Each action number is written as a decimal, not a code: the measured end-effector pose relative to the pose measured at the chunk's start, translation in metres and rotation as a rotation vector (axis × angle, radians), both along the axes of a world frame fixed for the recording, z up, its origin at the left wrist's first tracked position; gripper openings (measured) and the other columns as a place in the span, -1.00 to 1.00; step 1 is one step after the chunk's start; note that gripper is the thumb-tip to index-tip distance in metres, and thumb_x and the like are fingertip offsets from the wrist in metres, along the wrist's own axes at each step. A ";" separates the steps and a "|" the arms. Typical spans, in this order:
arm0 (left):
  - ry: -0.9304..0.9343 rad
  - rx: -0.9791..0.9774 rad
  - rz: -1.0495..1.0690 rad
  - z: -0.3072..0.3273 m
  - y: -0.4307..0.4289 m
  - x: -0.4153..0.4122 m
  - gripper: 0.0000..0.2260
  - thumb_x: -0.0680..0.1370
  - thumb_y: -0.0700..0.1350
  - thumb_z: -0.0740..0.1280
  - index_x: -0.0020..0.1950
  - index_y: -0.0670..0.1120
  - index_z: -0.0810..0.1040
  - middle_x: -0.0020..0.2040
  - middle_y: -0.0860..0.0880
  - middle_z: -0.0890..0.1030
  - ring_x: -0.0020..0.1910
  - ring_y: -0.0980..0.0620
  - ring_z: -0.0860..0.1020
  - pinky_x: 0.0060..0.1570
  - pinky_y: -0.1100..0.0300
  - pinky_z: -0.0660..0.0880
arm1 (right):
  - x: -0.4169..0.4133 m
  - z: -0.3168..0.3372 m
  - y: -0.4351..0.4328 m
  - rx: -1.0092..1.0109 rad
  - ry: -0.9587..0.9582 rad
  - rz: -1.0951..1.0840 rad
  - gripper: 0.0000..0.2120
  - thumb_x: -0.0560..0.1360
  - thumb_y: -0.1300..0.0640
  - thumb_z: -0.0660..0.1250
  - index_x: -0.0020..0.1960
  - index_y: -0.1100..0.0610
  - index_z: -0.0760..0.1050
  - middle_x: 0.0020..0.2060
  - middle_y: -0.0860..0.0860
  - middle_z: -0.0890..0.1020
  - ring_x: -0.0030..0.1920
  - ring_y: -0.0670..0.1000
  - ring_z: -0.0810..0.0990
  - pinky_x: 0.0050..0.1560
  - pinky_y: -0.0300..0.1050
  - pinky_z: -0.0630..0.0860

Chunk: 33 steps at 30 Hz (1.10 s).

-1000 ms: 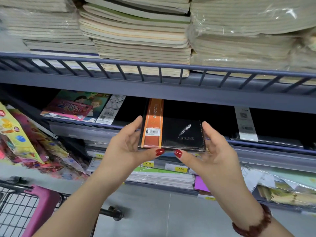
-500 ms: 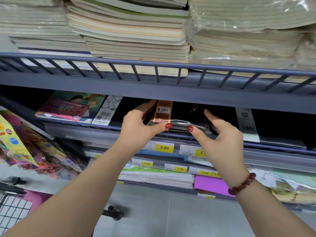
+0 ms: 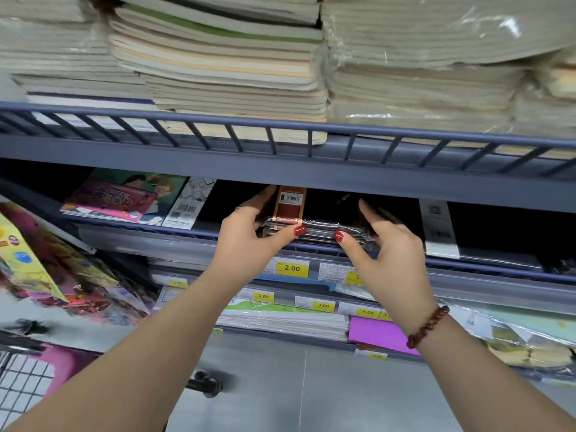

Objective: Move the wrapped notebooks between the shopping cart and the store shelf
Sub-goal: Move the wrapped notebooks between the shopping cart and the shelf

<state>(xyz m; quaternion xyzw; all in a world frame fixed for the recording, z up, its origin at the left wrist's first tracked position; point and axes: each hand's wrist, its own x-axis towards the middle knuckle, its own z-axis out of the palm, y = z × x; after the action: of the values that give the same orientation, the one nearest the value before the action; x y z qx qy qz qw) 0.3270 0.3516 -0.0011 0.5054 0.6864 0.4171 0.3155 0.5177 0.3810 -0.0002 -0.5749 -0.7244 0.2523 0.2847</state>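
A plastic-wrapped pack of black notebooks (image 3: 318,227) with an orange band and barcode label lies flat in the dark middle shelf (image 3: 187,233), its front edge at the shelf rail. My left hand (image 3: 249,241) grips its left end, thumb on the front edge. My right hand (image 3: 383,244) holds the right end the same way, fingers reaching into the shelf. The shopping cart (image 3: 25,378), with wire mesh and pink plastic, shows at the bottom left corner.
Tall stacks of pale notebooks (image 3: 218,67) fill the upper shelf behind a grey rail (image 3: 311,132). Colourful books (image 3: 124,198) lie left of the pack. Yellow price tags (image 3: 291,268) line the lower shelves. Bagged toys (image 3: 37,263) hang at the left. Grey floor lies below.
Both hands carried the wrapped pack up and forward from in front of the shelves and tipped it flat into the middle shelf. It now sits a little deeper than half a second ago.
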 end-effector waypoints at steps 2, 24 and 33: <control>0.116 -0.038 -0.001 0.005 -0.007 0.001 -0.50 0.46 -0.05 0.45 0.37 0.01 0.43 0.09 0.11 0.49 0.05 0.23 0.48 0.02 0.40 0.37 | 0.005 0.006 -0.001 -0.013 -0.127 0.060 -0.41 0.49 -0.06 0.31 0.46 0.02 0.24 -0.01 0.09 0.55 0.14 0.06 0.44 0.16 -0.09 0.40; 1.016 -0.432 0.071 0.190 -0.274 -0.107 -0.47 0.52 0.03 0.26 0.47 -0.05 0.30 0.45 -0.06 0.35 0.40 -0.05 0.33 0.38 0.10 0.28 | -0.100 0.157 -0.146 0.256 -0.447 0.798 -0.38 0.47 -0.21 0.19 0.44 0.03 0.21 0.39 0.00 0.31 0.38 0.08 0.23 0.37 -0.02 0.18; 0.972 -0.494 0.267 0.226 -0.432 -0.151 -0.47 0.54 0.06 0.23 0.48 -0.05 0.28 0.47 -0.05 0.32 0.44 -0.03 0.27 0.41 0.11 0.26 | -0.179 0.203 -0.265 0.367 -0.510 0.983 -0.39 0.47 -0.20 0.19 0.44 0.02 0.20 0.39 0.03 0.32 0.39 0.09 0.25 0.37 0.04 0.22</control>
<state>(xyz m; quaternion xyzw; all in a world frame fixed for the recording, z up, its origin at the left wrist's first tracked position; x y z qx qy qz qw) 0.1757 -0.0800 0.2244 0.4593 0.8881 -0.0006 0.0165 0.3383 0.1165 0.2028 -0.1553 -0.9837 0.0788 0.0456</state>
